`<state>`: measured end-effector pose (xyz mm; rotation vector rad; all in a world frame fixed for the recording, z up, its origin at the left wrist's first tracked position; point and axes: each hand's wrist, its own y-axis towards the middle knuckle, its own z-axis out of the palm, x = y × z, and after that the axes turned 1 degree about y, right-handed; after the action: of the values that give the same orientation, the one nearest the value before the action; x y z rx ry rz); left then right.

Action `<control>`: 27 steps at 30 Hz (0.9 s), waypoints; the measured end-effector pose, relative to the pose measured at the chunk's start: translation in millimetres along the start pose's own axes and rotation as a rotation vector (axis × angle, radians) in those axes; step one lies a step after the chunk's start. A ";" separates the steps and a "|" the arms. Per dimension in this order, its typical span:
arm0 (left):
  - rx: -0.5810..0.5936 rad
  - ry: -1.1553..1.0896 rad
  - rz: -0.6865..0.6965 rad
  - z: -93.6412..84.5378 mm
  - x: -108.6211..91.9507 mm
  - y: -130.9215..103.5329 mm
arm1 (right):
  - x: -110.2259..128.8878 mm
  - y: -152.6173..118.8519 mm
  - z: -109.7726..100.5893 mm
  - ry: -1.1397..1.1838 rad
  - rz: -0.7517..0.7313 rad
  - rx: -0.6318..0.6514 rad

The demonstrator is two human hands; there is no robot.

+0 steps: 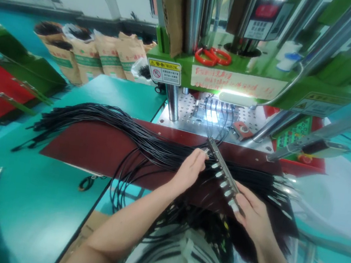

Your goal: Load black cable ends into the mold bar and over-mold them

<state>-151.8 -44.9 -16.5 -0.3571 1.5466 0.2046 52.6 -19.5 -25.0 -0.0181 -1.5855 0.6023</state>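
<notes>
My right hand [251,209] grips the near end of a long metal bar [224,169], which is held tilted above the brown board. Several silvery connectors [227,193] stick out along the bar's left side. At its far end, my left hand [192,167] pinches a small silvery connector [206,151] close to the bar. Below both hands a thick bundle of black cables [123,130] stretches across the board, with silvery plug ends [284,190] to the right. More black cables hang in loops [126,177] under my left forearm.
Ahead stands a green press [167,71] with steel columns [173,105], a lit perforated plate [184,113] and orange-handled scissors [212,57] on its ledge. A red box with buttons [315,168] is at right. The brown board [78,148] spans the front; paper sacks [84,57] stand behind left.
</notes>
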 end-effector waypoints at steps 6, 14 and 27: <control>0.061 0.313 0.129 -3.6 0.3 4.3 | 0.9 0.1 -1.8 0.015 0.037 0.017; 0.052 0.459 0.134 -2.0 2.9 6.7 | 2.7 0.7 -2.1 -0.030 0.063 0.029; 0.161 0.665 0.223 14.0 -20.5 44.0 | 19.2 12.4 -21.5 -0.237 -0.118 0.035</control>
<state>-154.5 3.0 -0.4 -0.1225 2.2470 0.1376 66.0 5.9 -12.4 0.1776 -1.7905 0.5548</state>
